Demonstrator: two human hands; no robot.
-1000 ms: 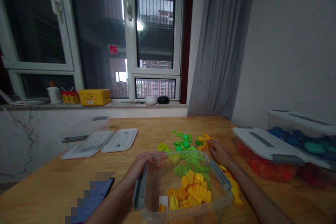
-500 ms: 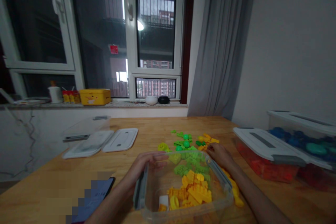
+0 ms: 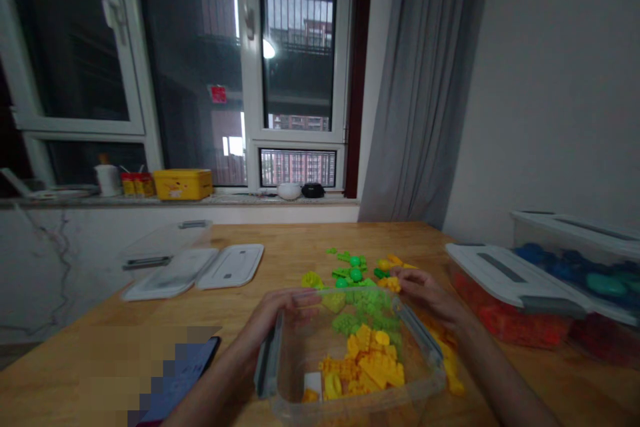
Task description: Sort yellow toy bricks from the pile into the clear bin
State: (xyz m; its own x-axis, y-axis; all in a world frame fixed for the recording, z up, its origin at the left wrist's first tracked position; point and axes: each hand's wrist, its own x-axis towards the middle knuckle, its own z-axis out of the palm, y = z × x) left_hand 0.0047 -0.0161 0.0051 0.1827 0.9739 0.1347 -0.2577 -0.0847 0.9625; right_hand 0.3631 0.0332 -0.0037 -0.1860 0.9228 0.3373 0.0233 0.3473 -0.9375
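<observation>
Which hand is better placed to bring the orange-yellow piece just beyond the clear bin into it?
Probably the right hand: it is right at the orange-yellow piece. The left hand is farther away, at the clear bin's far left corner.

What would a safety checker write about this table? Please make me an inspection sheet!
Surface: wooden table, light brown.
Job's things: clear plastic box, no lid on, with yellow toy pieces inside; green toy pieces lie beyond it.
Clutter: phone at left, partly blurred out; white lid farther back; lidded box of red pieces at right.
Hands: left hand at the box's far left corner; right hand has its fingertips at an orange toy piece, grip unclear.
Cables: dark wavy line on the left wall, maybe a cable; too blurry to tell.
Surroundings: window, gray curtain, yellow box on the sill.
</observation>
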